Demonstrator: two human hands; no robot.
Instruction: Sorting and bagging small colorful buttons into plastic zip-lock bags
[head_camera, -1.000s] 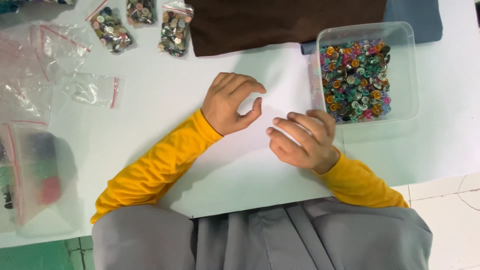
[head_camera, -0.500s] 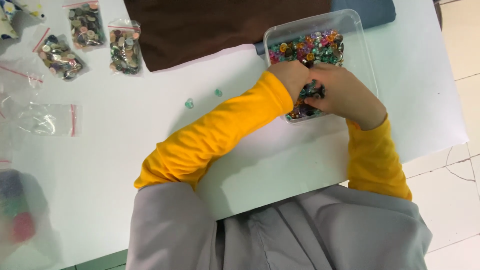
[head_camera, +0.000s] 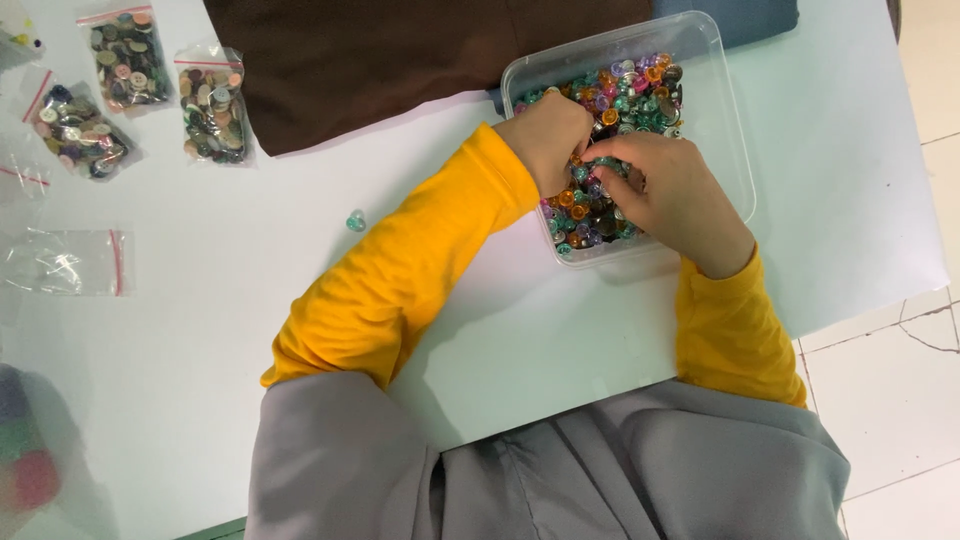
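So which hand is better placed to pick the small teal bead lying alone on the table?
Left, probably: the left hand is nearer the teal bead; the right hand would have to cross the left arm.

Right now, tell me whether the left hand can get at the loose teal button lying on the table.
Probably yes. The left hand is in the clear tub among the buttons, and the loose teal button lies on bare white table beside the left sleeve, nothing covering it.

Mustard-yellow long sleeves, grey on top

Left sleeve (head_camera: 400, 285) and right sleeve (head_camera: 735, 325) snug at wrists; loose grey cloth (head_camera: 540, 470) draped over shoulders.
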